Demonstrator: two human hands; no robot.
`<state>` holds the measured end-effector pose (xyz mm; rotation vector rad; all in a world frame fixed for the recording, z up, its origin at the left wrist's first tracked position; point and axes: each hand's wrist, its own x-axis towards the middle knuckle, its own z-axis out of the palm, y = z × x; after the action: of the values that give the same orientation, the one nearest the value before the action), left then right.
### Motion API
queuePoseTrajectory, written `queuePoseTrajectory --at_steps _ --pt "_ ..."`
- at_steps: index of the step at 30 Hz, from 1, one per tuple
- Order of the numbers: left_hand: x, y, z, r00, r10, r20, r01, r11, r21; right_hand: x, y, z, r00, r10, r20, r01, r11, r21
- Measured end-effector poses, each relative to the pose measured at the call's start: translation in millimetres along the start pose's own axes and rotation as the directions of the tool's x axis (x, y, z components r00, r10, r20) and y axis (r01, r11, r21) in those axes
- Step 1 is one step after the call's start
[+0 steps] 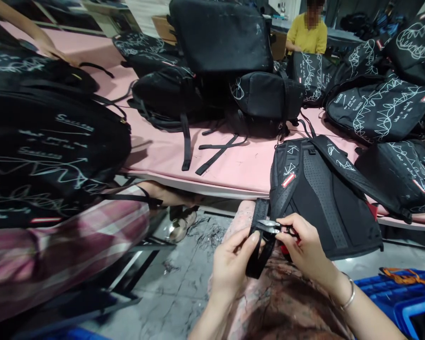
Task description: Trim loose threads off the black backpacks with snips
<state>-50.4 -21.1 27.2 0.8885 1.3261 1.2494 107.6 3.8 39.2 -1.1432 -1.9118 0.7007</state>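
Note:
My left hand (233, 257) pinches a black webbing strap (258, 267) between thumb and fingers, over my lap. In my right hand (304, 241) is a small pair of thread snips (269, 225), its metal blades pointing left and lying against the strap, close to my left thumb. Whether the blades touch a thread is too small to tell. The strap hangs beside a black backpack (306, 203), which lies back panel up over the table's edge, its padded shoulder straps showing white line drawings and a small red label.
Several black backpacks (378, 108) with white scribbles lie along the pink table (233, 165). At left, a co-worker's hand (58, 52) rests by a bag. A person in yellow (310, 35) works across the table. A blue crate (393, 293) stands at lower right; thread scraps litter the floor (184, 283).

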Motion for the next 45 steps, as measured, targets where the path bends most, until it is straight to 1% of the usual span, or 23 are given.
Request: queuePoseTrajectory --at_steps 3,6,8,10,12,14,15,16,17,18,19,21,22,23,24,26,29,31,32,34,37,40,45 --pt "-0.9 -2.8 2.1 1.000 0.001 0.023 0.000 1.000 -0.016 1.0 1.3 -1.0 0.999 -0.026 0.028 0.027 0.999 -0.030" --pt "-1.4 -1.1 6.0 0.999 -0.034 0.024 0.036 0.995 -0.098 -0.6 3.1 -2.1 1.000 -0.024 -0.009 0.024 0.999 -0.028" --pt "-0.9 2.8 8.2 0.994 -0.103 0.043 0.110 0.967 -0.228 -3.6 4.6 -1.7 0.997 0.052 -0.058 -0.048 0.996 0.076" --pt "-0.7 7.0 9.8 0.974 -0.196 0.116 0.226 0.884 -0.409 -6.4 6.4 0.4 0.976 0.190 -0.110 -0.158 0.956 0.246" --pt "-1.5 9.3 11.8 0.917 -0.276 0.287 0.394 0.737 -0.550 -7.0 8.3 4.3 0.939 0.323 -0.117 -0.247 0.871 0.424" --pt "-3.8 8.1 15.2 0.802 -0.306 0.512 0.582 0.592 -0.557 -5.1 10.1 8.7 0.913 0.406 -0.033 -0.321 0.768 0.553" --pt "-5.4 6.6 17.4 0.732 -0.310 0.606 0.659 0.548 -0.516 -3.5 10.9 10.7 0.902 0.430 0.033 -0.364 0.720 0.591" --pt "-7.1 4.8 19.9 0.682 -0.314 0.661 0.703 0.533 -0.472 -1.6 11.7 12.4 0.887 0.453 0.091 -0.409 0.676 0.613" --pt "-8.8 3.0 22.3 0.673 -0.323 0.666 0.705 0.553 -0.444 0.3 12.4 13.6 0.866 0.483 0.131 -0.449 0.635 0.628" --pt "-10.2 1.5 24.3 0.706 -0.335 0.624 0.668 0.606 -0.431 2.2 12.9 14.5 0.844 0.516 0.145 -0.476 0.596 0.647" --pt "-11.2 0.4 25.7 0.769 -0.341 0.540 0.599 0.679 -0.424 3.9 13.4 15.0 0.824 0.549 0.141 -0.488 0.560 0.670" --pt "-11.7 -1.4 25.9 0.903 -0.302 0.306 0.403 0.842 -0.359 6.8 14.3 15.5 0.798 0.591 0.121 -0.484 0.509 0.712" --pt "-11.1 -2.3 24.7 0.942 -0.266 0.206 0.318 0.904 -0.286 7.8 14.7 15.7 0.794 0.597 0.119 -0.483 0.499 0.720" --pt "-10.2 -3.5 23.0 0.962 -0.236 0.139 0.261 0.943 -0.207 8.4 15.0 16.0 0.798 0.591 0.118 -0.483 0.510 0.712" --pt "-9.0 -5.0 21.1 0.971 -0.219 0.099 0.232 0.962 -0.144 8.6 15.4 16.3 0.808 0.579 0.113 -0.484 0.542 0.687" --pt "-6.8 -8.0 18.0 0.971 -0.230 0.072 0.237 0.965 -0.110 7.2 16.2 16.5 0.841 0.537 0.068 -0.467 0.658 0.591" --pt "-4.9 -9.3 17.6 0.957 -0.288 0.042 0.290 0.933 -0.213 1.0 17.8 13.2 0.902 0.421 -0.100 -0.368 0.868 0.333" --pt "-4.3 -7.2 19.5 0.955 -0.298 0.001 0.288 0.921 -0.262 -4.3 19.7 8.0 0.934 0.292 -0.206 -0.273 0.955 0.116" --pt "-4.1 -5.5 20.6 0.955 -0.295 -0.023 0.277 0.921 -0.274 -6.8 20.9 5.0 0.949 0.217 -0.226 -0.219 0.976 0.019" --pt "-3.7 -2.2 22.5 0.956 -0.290 -0.054 0.264 0.923 -0.281 -10.5 23.5 -0.5 0.977 0.085 -0.195 -0.109 0.987 -0.118" --pt "-3.5 0.0 24.1 0.960 -0.271 -0.068 0.245 0.934 -0.260 -12.8 26.4 -4.9 0.996 -0.033 -0.086 0.013 0.976 -0.217" --pt "-4.2 -1.5 24.4 0.971 -0.230 -0.064 0.212 0.954 -0.213 -12.5 26.0 -4.6 0.996 -0.079 -0.033 0.067 0.961 -0.269" --pt "-8.1 -3.8 23.6 0.978 -0.201 -0.053 0.194 0.974 -0.115 -10.8 23.1 -2.9 0.997 -0.080 -0.008 0.074 0.947 -0.313"
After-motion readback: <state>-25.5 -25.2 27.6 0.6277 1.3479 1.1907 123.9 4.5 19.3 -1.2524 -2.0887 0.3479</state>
